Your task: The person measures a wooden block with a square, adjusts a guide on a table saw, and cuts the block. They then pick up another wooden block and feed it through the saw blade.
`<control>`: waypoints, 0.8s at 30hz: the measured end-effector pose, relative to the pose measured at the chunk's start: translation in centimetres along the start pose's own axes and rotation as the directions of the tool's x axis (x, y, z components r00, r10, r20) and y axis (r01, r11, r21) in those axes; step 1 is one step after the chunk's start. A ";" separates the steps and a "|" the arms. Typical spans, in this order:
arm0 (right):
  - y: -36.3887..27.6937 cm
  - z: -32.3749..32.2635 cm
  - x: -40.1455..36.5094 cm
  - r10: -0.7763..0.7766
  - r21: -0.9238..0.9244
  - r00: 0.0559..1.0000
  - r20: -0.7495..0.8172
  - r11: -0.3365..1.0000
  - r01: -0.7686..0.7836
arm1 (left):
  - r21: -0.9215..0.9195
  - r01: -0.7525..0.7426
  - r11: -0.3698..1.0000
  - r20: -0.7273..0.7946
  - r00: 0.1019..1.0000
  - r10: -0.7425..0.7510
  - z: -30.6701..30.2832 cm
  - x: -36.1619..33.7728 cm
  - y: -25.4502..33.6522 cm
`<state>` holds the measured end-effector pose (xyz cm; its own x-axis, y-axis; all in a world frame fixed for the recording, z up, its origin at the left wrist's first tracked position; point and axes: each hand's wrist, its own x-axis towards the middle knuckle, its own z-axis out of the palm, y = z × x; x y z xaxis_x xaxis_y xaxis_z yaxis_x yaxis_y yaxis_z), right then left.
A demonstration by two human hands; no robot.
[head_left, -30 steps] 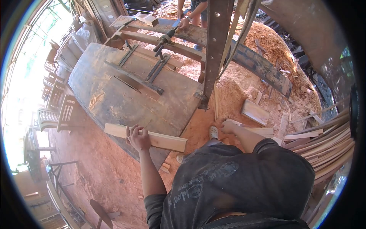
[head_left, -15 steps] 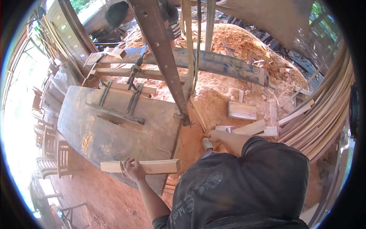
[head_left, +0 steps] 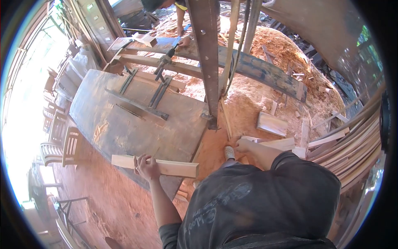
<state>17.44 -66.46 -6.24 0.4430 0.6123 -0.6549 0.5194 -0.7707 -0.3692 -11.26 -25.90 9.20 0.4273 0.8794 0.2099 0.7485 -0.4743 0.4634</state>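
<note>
My left hand (head_left: 148,167) is closed around a pale squared wooden board (head_left: 178,169), its fingers over the upper edge. The board lies across the near edge of a large worn tabletop (head_left: 145,139), overlapping it in this view. Lower down on the right, my right hand (head_left: 243,145) reaches beside cut wood pieces (head_left: 282,144) near the ground, close to my shoe (head_left: 229,153). Its fingers are small and partly hidden, so I cannot tell whether they hold anything.
A steel post (head_left: 205,62) rises beside the tabletop, which carries metal rails (head_left: 139,104). Behind it, another person's hand (head_left: 184,41) is at a long bench (head_left: 257,69). Sawdust (head_left: 273,45) is heaped at the back; long wood strips (head_left: 356,153) line the right. Chairs (head_left: 71,146) stand left.
The view has shifted, so the tabletop and post sit further right. My left hand still holds the board. The other person has bent lower, with both arms now showing at the bench.
</note>
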 end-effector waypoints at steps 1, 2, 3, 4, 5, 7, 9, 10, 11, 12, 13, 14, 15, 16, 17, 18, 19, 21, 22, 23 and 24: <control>0.2 0.2 0.1 -0.004 0.011 1.000 0.001 1.000 0.004 | -0.005 -0.005 1.000 -0.003 1.000 0.005 0.1 0.0 -0.1; 0.5 0.2 0.3 -0.007 0.022 1.000 0.001 1.000 0.007 | 0.002 -0.001 1.000 -0.003 1.000 0.001 0.1 -0.1 -0.2; 0.4 0.1 0.3 -0.009 0.035 1.000 0.000 0.999 0.009 | 0.008 0.002 1.000 -0.001 1.000 -0.002 0.1 -0.1 -0.2; 0.4 0.1 0.3 -0.005 0.042 1.000 -0.002 0.999 0.005 | 0.014 0.002 1.000 0.000 1.000 -0.002 0.1 -0.1 -0.1; 0.4 0.0 0.2 0.001 0.050 1.000 -0.005 0.999 -0.001 | 0.019 0.008 1.000 0.004 1.000 -0.008 0.0 0.0 0.0; 0.3 0.0 0.1 0.019 0.076 1.000 -0.010 0.997 -0.018 | 0.028 0.017 0.999 0.012 1.000 -0.018 -0.1 0.0 0.2; 0.3 0.2 0.2 0.039 0.112 0.999 -0.009 0.993 -0.038 | 0.026 0.000 1.000 0.011 1.000 0.000 -0.1 0.0 0.1; 0.3 0.3 0.3 0.045 0.090 0.999 -0.013 0.995 -0.043 | 0.025 -0.008 1.000 0.011 1.000 0.007 -0.1 0.0 0.0; 0.3 0.4 0.4 0.049 0.068 0.999 -0.015 0.997 -0.048 | 0.023 -0.011 1.000 0.009 1.000 0.011 0.0 0.0 -0.1; 0.3 0.5 0.4 0.053 0.045 0.998 -0.017 0.998 -0.052 | 0.022 -0.012 1.000 0.007 1.000 0.012 0.0 0.0 -0.1; 0.3 0.6 0.4 0.039 0.036 0.999 -0.015 0.999 -0.038 | 0.021 -0.012 1.000 0.005 1.000 0.012 0.0 0.0 -0.1; 0.4 0.6 0.4 0.025 0.027 1.000 -0.012 0.999 -0.024 | 0.020 -0.010 1.000 0.008 1.000 0.010 -0.1 -0.1 -0.1; 0.4 0.5 0.4 0.010 0.018 1.000 -0.011 1.000 -0.010 | 0.020 -0.009 1.000 0.010 1.000 0.008 -0.2 -0.1 0.1; 0.3 0.4 0.3 0.022 0.045 1.000 -0.005 0.999 -0.022 | 0.018 -0.008 1.000 0.012 1.000 0.007 -0.3 -0.1 0.3; 0.3 0.4 0.1 0.035 0.072 0.999 0.001 0.997 -0.035 | 0.019 -0.004 1.000 0.010 1.000 0.004 -0.3 -0.1 0.2; 0.3 0.5 0.0 0.048 0.100 0.999 0.007 0.994 -0.049 | 0.020 -0.002 1.000 0.008 1.000 0.002 -0.2 0.0 0.2; 0.3 0.6 0.0 0.052 0.103 0.998 0.016 0.993 -0.054 | 0.020 -0.001 1.000 0.007 1.000 0.001 -0.2 0.0 0.2; 0.2 0.7 0.1 0.062 0.110 0.998 0.030 0.992 -0.065 | 0.032 0.010 0.999 0.015 1.000 -0.011 -0.3 -0.1 0.3; 0.2 0.8 0.2 0.057 0.108 0.998 0.025 0.992 -0.060 | 0.038 0.015 0.999 0.019 1.000 -0.016 -0.3 -0.1 0.4; 0.3 0.8 0.2 0.053 0.106 0.998 0.020 0.993 -0.055 | 0.036 0.016 0.999 0.018 1.000 -0.016 -0.3 0.0 0.4; 0.3 0.9 0.3 0.049 0.105 0.999 0.014 0.993 -0.050 | 0.034 0.016 0.999 0.018 1.000 -0.017 -0.3 0.0 0.4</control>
<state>17.11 -66.71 -7.11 0.4575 0.5710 -0.6816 0.4168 -0.8148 -0.4029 -11.16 -26.10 9.66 0.4242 0.8862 0.1864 0.7721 -0.4614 0.4369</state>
